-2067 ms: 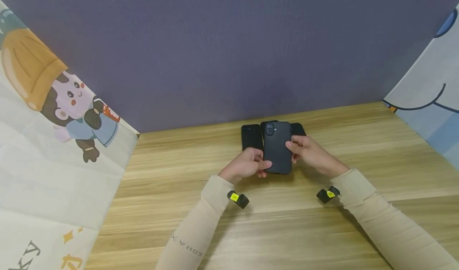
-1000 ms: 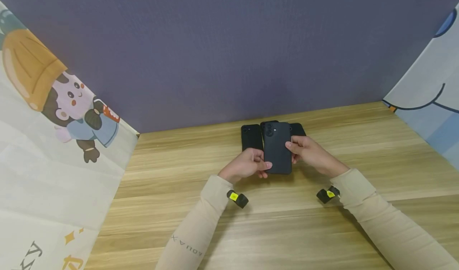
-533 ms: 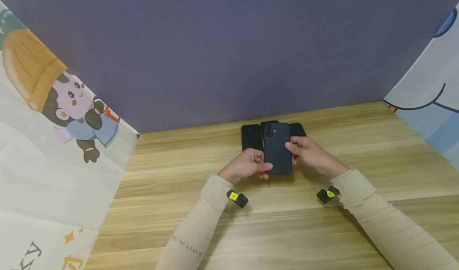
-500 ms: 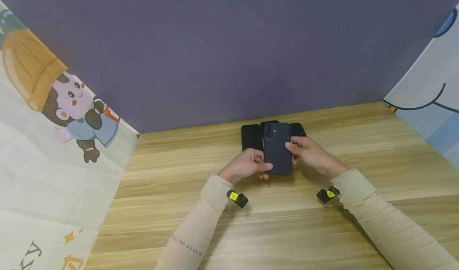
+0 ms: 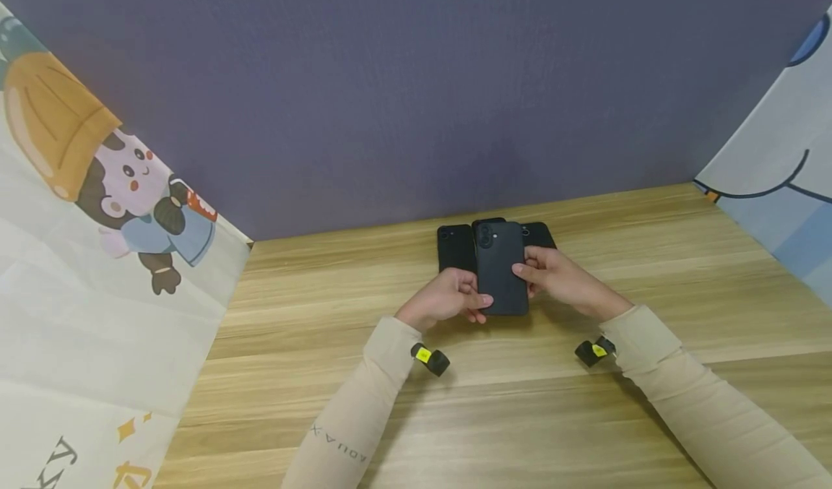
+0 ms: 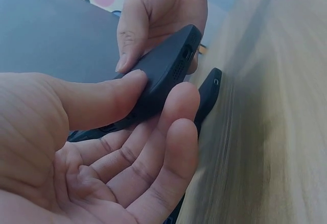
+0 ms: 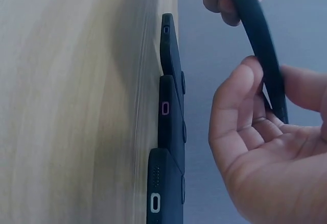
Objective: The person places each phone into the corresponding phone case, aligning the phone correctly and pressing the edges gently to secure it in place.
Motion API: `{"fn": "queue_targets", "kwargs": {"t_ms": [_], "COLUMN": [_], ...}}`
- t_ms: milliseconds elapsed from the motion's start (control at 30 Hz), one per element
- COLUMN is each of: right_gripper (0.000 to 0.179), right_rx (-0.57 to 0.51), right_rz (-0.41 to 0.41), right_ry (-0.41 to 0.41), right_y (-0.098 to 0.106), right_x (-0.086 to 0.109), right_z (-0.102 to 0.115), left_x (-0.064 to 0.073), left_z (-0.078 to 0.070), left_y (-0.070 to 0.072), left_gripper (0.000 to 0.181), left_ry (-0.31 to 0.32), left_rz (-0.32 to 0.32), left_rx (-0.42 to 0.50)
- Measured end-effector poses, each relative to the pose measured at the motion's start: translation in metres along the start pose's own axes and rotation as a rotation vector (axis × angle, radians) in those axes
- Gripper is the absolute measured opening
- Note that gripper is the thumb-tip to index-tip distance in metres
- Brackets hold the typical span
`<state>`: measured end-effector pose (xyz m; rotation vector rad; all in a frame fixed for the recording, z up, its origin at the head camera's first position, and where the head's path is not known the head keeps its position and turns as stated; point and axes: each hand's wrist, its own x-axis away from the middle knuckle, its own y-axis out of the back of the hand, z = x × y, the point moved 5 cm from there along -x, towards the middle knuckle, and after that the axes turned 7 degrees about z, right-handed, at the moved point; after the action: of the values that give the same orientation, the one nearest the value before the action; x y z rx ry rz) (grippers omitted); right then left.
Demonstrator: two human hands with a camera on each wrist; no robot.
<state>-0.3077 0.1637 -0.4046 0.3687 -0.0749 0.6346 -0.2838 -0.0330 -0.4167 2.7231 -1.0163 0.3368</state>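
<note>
Both hands hold a dark phone (image 5: 503, 269) in a matte black case, raised above the table with its camera side up. My left hand (image 5: 448, 297) pinches the lower left edge, thumb on the back and fingers beneath. At the right edge, my right hand (image 5: 552, 276) grips with the thumb on top. In the left wrist view the phone's (image 6: 168, 66) end shows a charging port and speaker holes. Beneath and behind it three more black phones lie in a row: a left phone (image 5: 456, 247), a mostly covered middle phone (image 5: 490, 221) and a right phone (image 5: 539, 235).
The wooden table (image 5: 312, 316) meets a grey-blue panel (image 5: 403, 113) just behind the phones. Printed cloths, one with a cartoon figure (image 5: 139, 175), border the left and right sides. Each wrist carries a small black camera (image 5: 430, 359) with a yellow label.
My right hand has shifted slightly left over the phone's edge, and the phone's upper end has tilted a little to the left. My left hand stays almost still.
</note>
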Motion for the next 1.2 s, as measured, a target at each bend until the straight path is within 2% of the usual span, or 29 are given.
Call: {"fn": "queue_targets", "kwargs": {"t_ms": [133,267,433,733,1200], "right_gripper": [0.031,0.033,0.032,0.033,0.026], "right_rx": [0.005,0.011,-0.004,-0.024,0.002], "right_rz": [0.008,0.022,0.035,0.047,0.035], "right_ry": [-0.004,-0.012,-0.010,0.000,0.019], "right_y": [0.0000,-0.0008,-0.0008,0.0003,-0.0008], "right_x": [0.0008,0.0009,0.0009,0.0022,0.0027], "right_z": [-0.0003,-0.0016,-0.0020,0.0009,0.0012], "left_x": [-0.0018,-0.0031,-0.0034,-0.0047,-0.0036], "left_z": [0.0004,0.0004,-0.0005,-0.0012,-0.0031], "left_y": [-0.0004,-0.0006,0.0000,0.0017,0.0068], "left_gripper": [0.011,0.021,0.010,0.020,0.014], "left_ry": [0.001,0.005,0.006,-0.005,-0.035], "left_rz": [-0.008,-0.016,-0.030,-0.088,-0.176], "left_rx": [0.032,0.057,0.030,-0.008,0.020]}}
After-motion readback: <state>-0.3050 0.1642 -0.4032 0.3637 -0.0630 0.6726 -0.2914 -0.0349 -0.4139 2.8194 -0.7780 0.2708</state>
